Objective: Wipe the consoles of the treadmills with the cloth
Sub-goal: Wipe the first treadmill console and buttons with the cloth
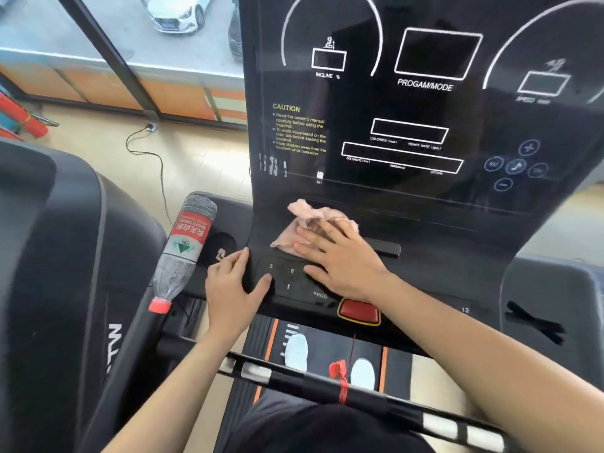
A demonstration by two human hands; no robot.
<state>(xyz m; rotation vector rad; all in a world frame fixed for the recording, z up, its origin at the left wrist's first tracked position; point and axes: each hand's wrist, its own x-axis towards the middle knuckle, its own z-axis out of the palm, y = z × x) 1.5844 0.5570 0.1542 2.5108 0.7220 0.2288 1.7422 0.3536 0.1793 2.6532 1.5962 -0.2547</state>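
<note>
A black treadmill console (408, 132) fills the middle and right of the head view, with white display outlines and yellow caution text. A crumpled pink cloth (309, 220) lies on the lower button panel where the console bends. My right hand (340, 256) lies flat on the cloth, fingers spread and pressing it onto the panel. My left hand (233, 282) grips the panel's left edge, with the thumb on the buttons near the 3 key.
A plastic water bottle (183, 253) with a red cap lies tilted in the left cup holder. A red stop button (359, 310) sits below my right wrist. A second treadmill's dark console (49, 256) stands at left. A handlebar (327, 384) with a red cord crosses in front.
</note>
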